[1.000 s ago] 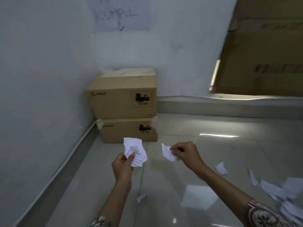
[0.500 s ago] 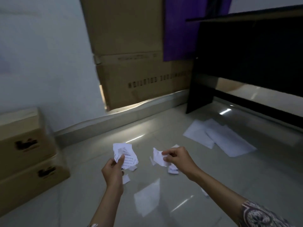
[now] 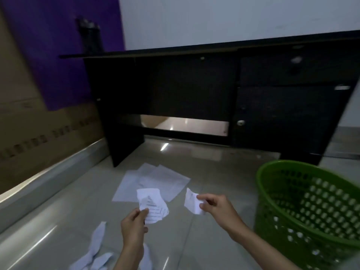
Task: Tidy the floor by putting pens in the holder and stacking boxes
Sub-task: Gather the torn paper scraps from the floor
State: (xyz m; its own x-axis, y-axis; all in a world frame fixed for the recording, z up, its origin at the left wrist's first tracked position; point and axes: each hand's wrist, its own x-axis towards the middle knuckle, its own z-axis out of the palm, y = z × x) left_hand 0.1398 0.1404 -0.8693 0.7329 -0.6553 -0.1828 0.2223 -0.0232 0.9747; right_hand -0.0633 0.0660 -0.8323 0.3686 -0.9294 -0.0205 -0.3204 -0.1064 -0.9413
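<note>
Cardboard boxes [image 3: 39, 121] stand against the wall at the far left, above a pale skirting ledge, with a purple sheet [image 3: 64, 51] hanging over part of them; they are well apart from both hands. A dark cylinder [image 3: 91, 37] on the left end of the black desk [image 3: 194, 90] may be the pen holder, but it is too blurred to tell, and no pen can be made out.

Both hands hold paper. The left hand [image 3: 134, 228] pinches a torn printed scrap [image 3: 152, 205] between thumb and forefinger at the scrap's lower left edge, the other fingers curled in below (the printed lines on it show but cannot be read). The right hand [image 3: 218, 209] pinches a smaller white scrap [image 3: 191, 202] by its right edge, thumb and forefinger pressed together on it, the remaining fingers curled into the palm. The two scraps are held apart, with bare floor visible between them.

Beneath and beyond the hands, flat white sheets [image 3: 161, 180] lie overlapping on the glossy tiled floor [image 3: 58, 221], near the desk's left leg. More torn pieces [image 3: 95, 248] lie on the floor just left of the left forearm. A green perforated basket [image 3: 311, 207] sits at the right, near the right hand but not touching it, its rim tilted toward the camera; whether anything lies inside cannot be told.
</note>
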